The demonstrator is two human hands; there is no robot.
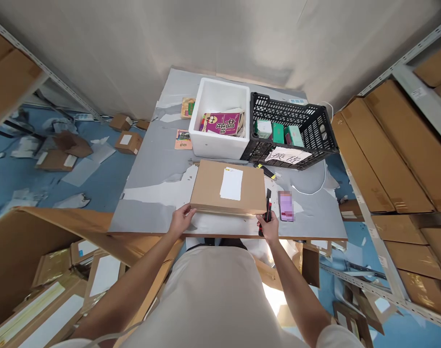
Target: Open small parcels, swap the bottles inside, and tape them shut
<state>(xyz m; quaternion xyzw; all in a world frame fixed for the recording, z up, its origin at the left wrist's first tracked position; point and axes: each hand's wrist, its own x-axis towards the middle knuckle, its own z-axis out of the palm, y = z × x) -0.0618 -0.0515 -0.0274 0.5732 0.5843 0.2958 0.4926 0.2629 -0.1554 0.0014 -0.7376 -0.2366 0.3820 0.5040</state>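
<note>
A brown cardboard box (209,183) with a white label (232,183) on top lies near the table's front edge. My left hand (180,221) pinches the box at its near left corner. At the near right corner is my right hand (271,227), closed around a black and red utility knife (268,205) that points away from me. Whether the right fingers also touch the box I cannot tell. A phone (286,205) with a pinkish screen lies to the right of the knife. Behind the box's right side rests a yellow and black tool (265,171).
At the back of the table (144,169) stand a white foam box (220,145) holding booklets and a black plastic crate (296,108) with small green and white boxes. Loose booklets (183,139) lie left of them. Shelves of cartons (383,145) line the right; a large open carton (10,241) is at left.
</note>
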